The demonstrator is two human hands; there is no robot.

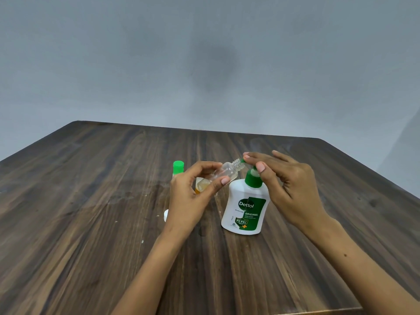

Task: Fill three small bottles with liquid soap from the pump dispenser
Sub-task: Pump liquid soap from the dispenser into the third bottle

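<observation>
While the left hand (193, 189) pinches a small clear bottle (223, 173) between thumb and curled fingers, tilting its ribbed, threaded neck up toward the spout, the right hand (288, 178) lies with relaxed fingers over the green pump head of the soap dispenser (246, 208). That dispenser is a smooth white plastic bottle with a green-and-white label, standing upright between the two wrists. A little amber liquid pools in the tilted bottle's lower end. Just beyond the left hand's knuckles stands a second small bottle with a green cap (178, 167); something white peeks out beside the left wrist, too hidden to identify. Dark, streaky wood-grain table (91, 201) spreads wide to either side of both arms.
</observation>
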